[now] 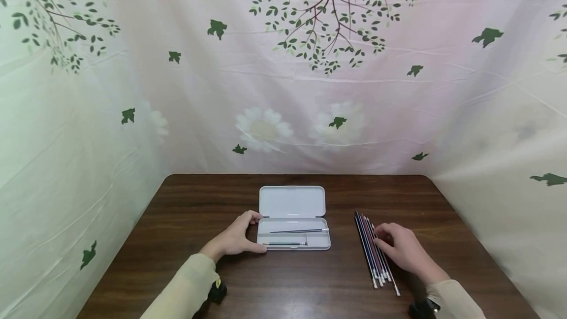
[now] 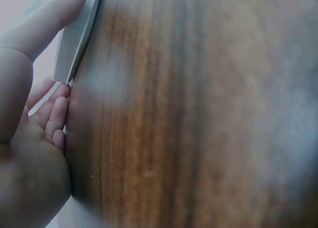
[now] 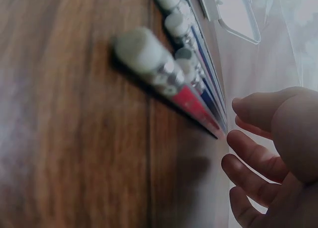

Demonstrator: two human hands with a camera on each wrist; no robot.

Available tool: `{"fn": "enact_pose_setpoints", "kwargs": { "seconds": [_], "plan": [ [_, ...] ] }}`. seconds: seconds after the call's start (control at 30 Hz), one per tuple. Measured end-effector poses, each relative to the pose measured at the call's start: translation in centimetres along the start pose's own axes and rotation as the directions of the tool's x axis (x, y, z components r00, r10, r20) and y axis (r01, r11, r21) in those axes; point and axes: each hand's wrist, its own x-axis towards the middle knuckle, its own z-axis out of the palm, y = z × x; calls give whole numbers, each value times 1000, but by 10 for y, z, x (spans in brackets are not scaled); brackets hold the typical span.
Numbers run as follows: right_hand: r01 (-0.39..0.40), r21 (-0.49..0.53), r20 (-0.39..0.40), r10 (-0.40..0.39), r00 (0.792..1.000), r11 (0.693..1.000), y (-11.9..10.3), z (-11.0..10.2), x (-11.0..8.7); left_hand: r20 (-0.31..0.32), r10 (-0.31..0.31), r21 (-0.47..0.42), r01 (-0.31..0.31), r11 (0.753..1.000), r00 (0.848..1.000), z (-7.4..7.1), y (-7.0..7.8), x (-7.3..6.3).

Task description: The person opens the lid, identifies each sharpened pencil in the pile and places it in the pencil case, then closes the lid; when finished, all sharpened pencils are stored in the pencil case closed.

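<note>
A pale grey pencil case (image 1: 294, 234) lies on the table with its lid (image 1: 292, 201) folded back. One dark pencil (image 1: 292, 231) is in its rear compartment, its end over the right rim; another pencil (image 1: 285, 243) lies in the front compartment. My left hand (image 1: 239, 236) holds the case's left end, thumb at the front corner and fingers by the hinge side. To the right, several eraser-tipped pencils (image 1: 370, 250) lie in a bundle, erasers towards me. My right hand (image 1: 402, 247) hovers at their right side, thumb and fingers loosely bent and apart in the right wrist view.
The dark brown wooden table (image 1: 301, 279) has rounded far corners. Leaf-printed fabric (image 1: 288, 87) hangs behind it and along both sides. One pencil (image 1: 392, 279) angles out from the bundle's right, its eraser nearest me.
</note>
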Motion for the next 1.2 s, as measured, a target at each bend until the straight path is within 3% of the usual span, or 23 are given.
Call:
{"fn": "enact_pose_setpoints", "kwargs": {
  "seconds": [0.23, 0.53, 1.2],
  "plan": [
    [36, 1, -44, -36, 998, 999, 4, 2, -5, -6, 17, -3, -17, 1000, 1000, 1, 3, -1],
    [11, -12, -17, -11, 1000, 1000, 8, 2, -8, 3, -22, -15, 22, 1000, 1000, 1, 1, -1],
    [-14, -9, 37, 14, 999, 1000, 6, -2, -9, 3, -1, -11, 1, 1000, 1000, 0, 1, -2]
  ]
}}
